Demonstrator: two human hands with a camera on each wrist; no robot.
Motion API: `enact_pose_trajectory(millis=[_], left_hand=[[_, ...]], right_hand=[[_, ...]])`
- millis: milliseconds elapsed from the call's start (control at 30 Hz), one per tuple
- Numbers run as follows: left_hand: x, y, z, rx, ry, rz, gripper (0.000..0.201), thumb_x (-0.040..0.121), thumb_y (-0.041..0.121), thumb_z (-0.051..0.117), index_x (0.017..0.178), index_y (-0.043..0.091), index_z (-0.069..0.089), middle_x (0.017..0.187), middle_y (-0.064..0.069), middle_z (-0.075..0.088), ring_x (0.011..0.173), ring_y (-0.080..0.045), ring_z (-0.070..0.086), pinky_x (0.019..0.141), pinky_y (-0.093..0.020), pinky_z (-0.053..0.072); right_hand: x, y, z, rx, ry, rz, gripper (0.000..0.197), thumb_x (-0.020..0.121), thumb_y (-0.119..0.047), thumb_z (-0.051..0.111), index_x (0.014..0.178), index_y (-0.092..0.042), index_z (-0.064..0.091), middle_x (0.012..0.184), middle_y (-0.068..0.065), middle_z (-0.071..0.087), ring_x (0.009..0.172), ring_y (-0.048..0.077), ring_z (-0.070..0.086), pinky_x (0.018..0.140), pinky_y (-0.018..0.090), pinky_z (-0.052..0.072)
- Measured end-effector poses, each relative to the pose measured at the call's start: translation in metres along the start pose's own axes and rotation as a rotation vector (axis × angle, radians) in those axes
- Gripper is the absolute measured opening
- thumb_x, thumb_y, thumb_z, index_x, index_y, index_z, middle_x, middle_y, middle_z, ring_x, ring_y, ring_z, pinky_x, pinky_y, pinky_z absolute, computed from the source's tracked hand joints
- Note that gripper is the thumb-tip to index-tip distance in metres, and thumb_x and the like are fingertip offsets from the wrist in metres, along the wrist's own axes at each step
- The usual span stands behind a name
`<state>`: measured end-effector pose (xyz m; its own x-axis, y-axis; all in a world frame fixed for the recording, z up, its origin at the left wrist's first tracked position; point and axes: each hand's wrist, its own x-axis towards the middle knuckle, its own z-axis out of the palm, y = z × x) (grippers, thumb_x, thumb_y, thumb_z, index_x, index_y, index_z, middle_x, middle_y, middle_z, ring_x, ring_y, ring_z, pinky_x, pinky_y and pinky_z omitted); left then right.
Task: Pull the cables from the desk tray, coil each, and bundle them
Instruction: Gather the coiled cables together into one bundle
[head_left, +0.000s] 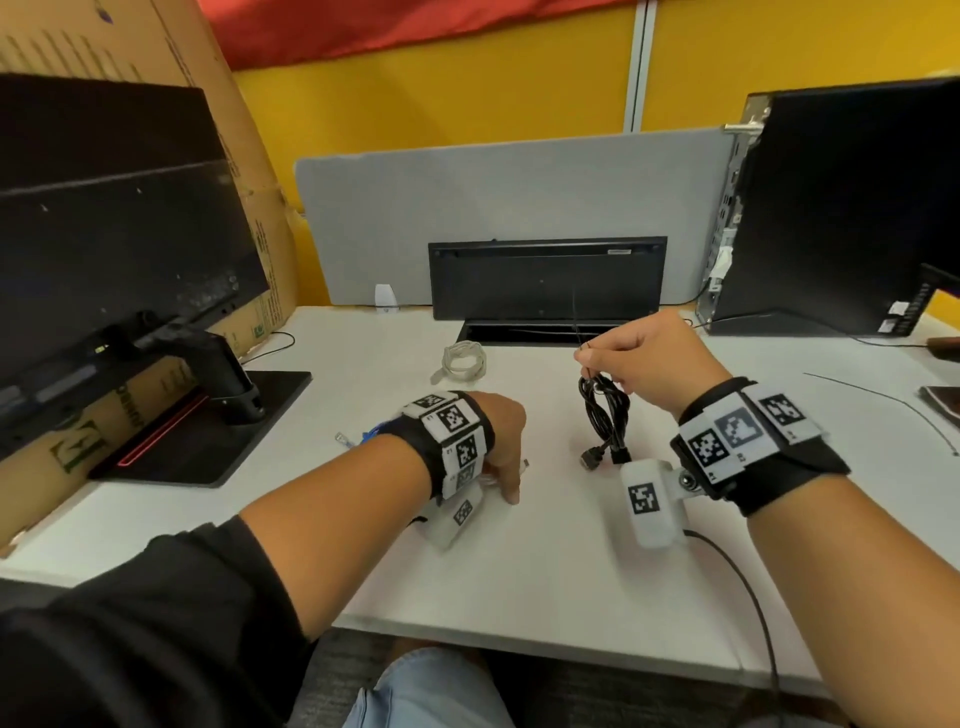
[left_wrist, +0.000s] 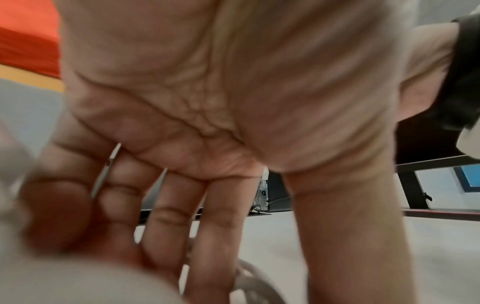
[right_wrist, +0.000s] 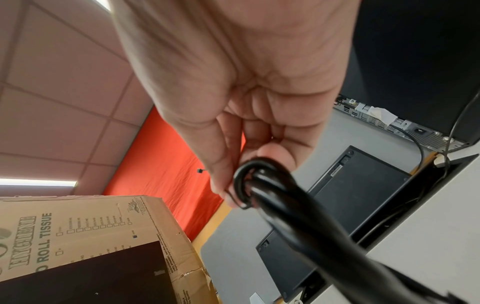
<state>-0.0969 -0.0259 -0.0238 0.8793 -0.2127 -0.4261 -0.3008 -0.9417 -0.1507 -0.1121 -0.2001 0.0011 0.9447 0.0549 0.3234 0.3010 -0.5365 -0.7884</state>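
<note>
**Desk:** What does the right hand (head_left: 644, 364) hold?

**Photographer:** A coiled black cable (head_left: 602, 410), pinched at its top between thumb and curled fingers. The coil hangs upright above the white surface (head_left: 545, 571), its plugs dangling at or just over it; whether they touch cannot be told. A thin black tie (head_left: 575, 317) rises from the pinch. In the right wrist view the thumb and fingertips (right_wrist: 272, 152) close on the loop of the cable (right_wrist: 262, 185).

**Desk:** And the left hand (head_left: 501, 441)?

**Photographer:** Palm down on the surface, near the coil but apart from it. The left wrist view shows straight fingers (left_wrist: 166, 216), slightly spread, pointing at the surface. A small plug (head_left: 525, 462) pokes out beside them; whether they press it cannot be told.

**Desk:** Other cables?

**Photographer:** A grey coiled cable (head_left: 462, 359) lies further back, just before the open desk tray (head_left: 524, 332), whose black lid (head_left: 545, 280) stands raised against the grey divider (head_left: 519, 197). A blue cable end (head_left: 358, 439) shows behind the left wrist.

**Desk:** Surroundings?

**Photographer:** A monitor (head_left: 114, 228) and a cardboard box (head_left: 130, 47) at left, a computer tower (head_left: 841, 208) at right.
</note>
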Motion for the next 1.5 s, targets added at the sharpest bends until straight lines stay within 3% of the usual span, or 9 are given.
enact_pose_trajectory(millis=[100, 200, 400, 500, 600, 733, 1233, 1367, 1500], left_hand=[[-0.001, 0.001, -0.001, 0.034, 0.027, 0.011, 0.031, 0.072, 0.032, 0.081, 0.074, 0.010, 0.059, 0.075, -0.001, 0.061, 0.073, -0.020, 0.060, 0.065, -0.027, 0.052], [-0.004, -0.008, -0.008, -0.099, 0.154, 0.005, 0.027, 0.081, 0.029, 0.070, 0.066, 0.013, 0.055, 0.068, 0.000, 0.058, 0.058, -0.014, 0.053, 0.051, -0.022, 0.043], [-0.007, -0.027, -0.035, -1.036, 0.516, 0.014, 0.025, 0.093, 0.029, 0.061, 0.088, 0.006, 0.071, 0.072, 0.003, 0.071, 0.058, -0.012, 0.058, 0.056, -0.026, 0.051], [-0.010, -0.026, -0.040, -1.476, 0.604, 0.108, 0.024, 0.090, 0.026, 0.065, 0.090, 0.003, 0.073, 0.070, -0.004, 0.067, 0.067, -0.020, 0.059, 0.074, -0.039, 0.056], [-0.012, -0.021, -0.037, -1.715, 0.610, 0.198, 0.022, 0.089, 0.023, 0.066, 0.091, 0.002, 0.074, 0.073, -0.007, 0.068, 0.066, -0.019, 0.060, 0.068, -0.029, 0.054], [-0.014, -0.010, -0.028, -1.683, 0.663, 0.219, 0.023, 0.087, 0.033, 0.065, 0.081, 0.015, 0.078, 0.085, -0.011, 0.074, 0.069, -0.019, 0.064, 0.077, -0.037, 0.057], [-0.030, 0.012, -0.021, -1.693, 0.656, 0.275, 0.026, 0.092, 0.021, 0.063, 0.093, -0.003, 0.073, 0.091, -0.015, 0.073, 0.070, -0.021, 0.066, 0.077, -0.037, 0.059], [-0.033, 0.018, -0.031, -1.834, 0.505, 0.231, 0.029, 0.093, -0.005, 0.042, 0.111, -0.008, 0.064, 0.093, -0.023, 0.067, 0.071, -0.024, 0.063, 0.080, -0.035, 0.055], [-0.039, 0.023, -0.038, -1.910, 0.428, 0.199, 0.026, 0.097, -0.008, 0.039, 0.111, -0.010, 0.060, 0.078, -0.019, 0.061, 0.044, -0.017, 0.062, 0.053, -0.024, 0.056]], right_hand=[[-0.002, -0.004, 0.002, 0.000, 0.003, 0.018, 0.021, 0.086, -0.022, 0.071, 0.067, -0.014, 0.076, 0.068, -0.012, 0.070, 0.047, -0.011, 0.054, 0.052, 0.010, 0.039], [-0.004, -0.007, -0.001, -0.003, 0.000, 0.032, 0.021, 0.086, -0.021, 0.071, 0.066, -0.015, 0.076, 0.069, -0.010, 0.071, 0.045, -0.011, 0.053, 0.053, 0.011, 0.038], [-0.008, -0.010, -0.007, -0.015, 0.013, 0.060, 0.023, 0.086, -0.020, 0.070, 0.064, -0.015, 0.074, 0.076, -0.006, 0.073, 0.055, -0.009, 0.059, 0.060, 0.017, 0.041], [-0.012, -0.011, -0.006, -0.102, 0.045, 0.032, 0.022, 0.086, -0.018, 0.069, 0.065, -0.015, 0.075, 0.073, -0.003, 0.073, 0.068, 0.007, 0.066, 0.063, 0.017, 0.048], [-0.016, -0.012, -0.001, -0.191, 0.060, -0.027, 0.024, 0.087, -0.015, 0.065, 0.069, -0.002, 0.073, 0.068, 0.013, 0.070, 0.066, 0.026, 0.065, 0.059, 0.023, 0.052], [-0.018, -0.017, 0.002, -0.269, 0.009, -0.044, 0.026, 0.091, -0.017, 0.060, 0.079, 0.003, 0.072, 0.079, 0.019, 0.070, 0.074, 0.033, 0.065, 0.072, 0.041, 0.056], [-0.017, -0.024, 0.005, -0.345, -0.056, -0.037, 0.025, 0.095, -0.016, 0.056, 0.086, -0.006, 0.077, 0.082, 0.012, 0.072, 0.079, 0.025, 0.066, 0.076, 0.034, 0.053], [-0.020, -0.020, 0.000, -0.266, -0.002, -0.062, 0.021, 0.092, -0.017, 0.061, 0.081, -0.011, 0.078, 0.070, 0.007, 0.070, 0.069, 0.020, 0.064, 0.068, 0.030, 0.052], [-0.020, -0.016, -0.001, -0.238, 0.009, -0.063, 0.021, 0.091, -0.018, 0.062, 0.079, -0.011, 0.078, 0.067, 0.008, 0.069, 0.066, 0.021, 0.063, 0.066, 0.032, 0.053]])
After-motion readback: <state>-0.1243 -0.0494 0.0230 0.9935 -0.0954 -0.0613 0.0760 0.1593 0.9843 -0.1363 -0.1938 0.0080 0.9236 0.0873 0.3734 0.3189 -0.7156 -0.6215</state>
